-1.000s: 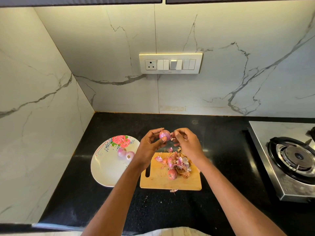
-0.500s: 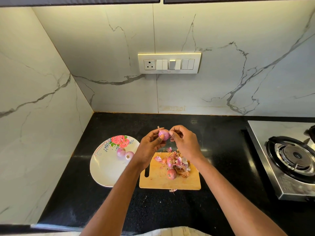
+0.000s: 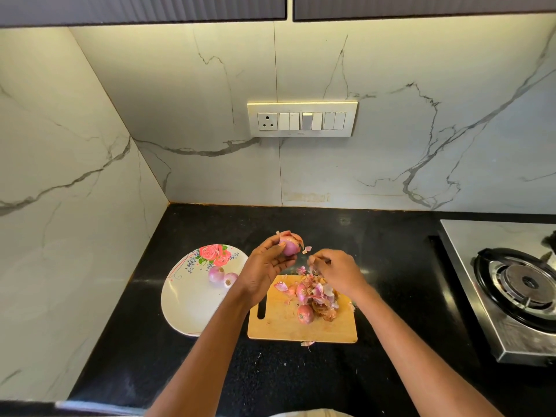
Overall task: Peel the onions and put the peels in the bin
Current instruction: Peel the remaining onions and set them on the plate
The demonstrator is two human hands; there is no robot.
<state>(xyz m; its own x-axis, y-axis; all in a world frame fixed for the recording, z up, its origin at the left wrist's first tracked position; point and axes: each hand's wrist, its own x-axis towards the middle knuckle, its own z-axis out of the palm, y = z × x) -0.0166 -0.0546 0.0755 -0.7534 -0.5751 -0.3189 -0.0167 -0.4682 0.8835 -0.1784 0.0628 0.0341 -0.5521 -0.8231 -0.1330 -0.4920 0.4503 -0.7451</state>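
Left hand (image 3: 264, 267) grips a small pink onion (image 3: 289, 246) at the fingertips, thumb on the near side, other fingers curled round the far side; loose skin flaps stick up off the onion's top. Onion is held in the air above the far edge of the cutting board (image 3: 301, 325), not touching it. Right hand (image 3: 338, 270) is just right of the onion, apart from it, fingers curled down and bunched; the tips seem to pinch a bit of peel but it's too small to tell for sure. A small peel flake (image 3: 307, 249) sits between the two hands, in the air or stuck to the onion, can't tell which.

Under the right hand: pile of peels (image 3: 319, 296) on the board, pink and brown, with one unpeeled onion (image 3: 305, 314) at the near side of the pile. One scrap of peel (image 3: 307, 344) lies on the counter (image 3: 391, 266) just off the board's near edge.

Left of the board, touching or nearly so: white flowered plate (image 3: 186, 305) with two peeled onions (image 3: 222, 278) side by side. Gas stove (image 3: 517, 284) at far right. Switch panel (image 3: 302, 118) on the marble wall behind.
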